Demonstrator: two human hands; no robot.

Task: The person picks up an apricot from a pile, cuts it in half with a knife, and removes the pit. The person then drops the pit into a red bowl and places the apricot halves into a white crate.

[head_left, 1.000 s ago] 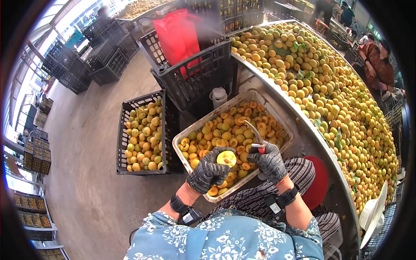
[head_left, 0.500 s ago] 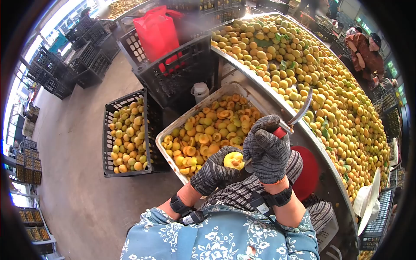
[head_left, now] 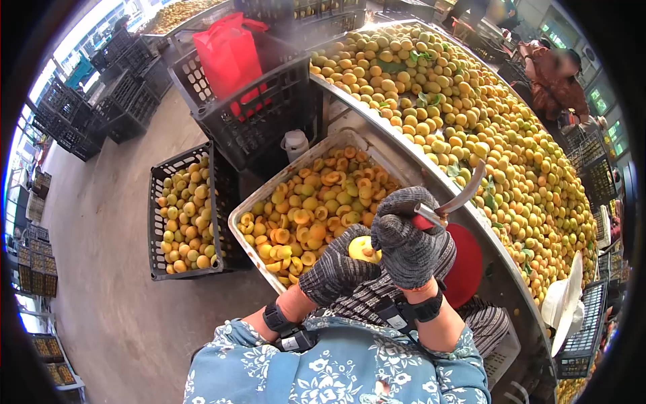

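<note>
Flesh shows on the cut fruit [head_left: 363, 250] in the head view: it is already opened, and the curved blade [head_left: 467, 191] stands clear of it, so the cut on this face looks made. The left hand [head_left: 339, 269] has its fingers closed round the fruit, cut face up, over the lap. The right hand [head_left: 409, 241], just beside it, has its fingers clamped on the red handle [head_left: 422, 221]; whether its fingertips also touch the fruit, I cannot tell.

Beyond the hands, a pale tub [head_left: 233, 221] holds cut halves; left of it, a black crate [head_left: 185, 275] holds whole fruit. The metal table [head_left: 377, 117] carries a broad heap of fruit [head_left: 444, 94]. Concrete floor [head_left: 114, 269] runs toward stacked crates [head_left: 121, 101]; another person [head_left: 553, 77] is across the heap.
</note>
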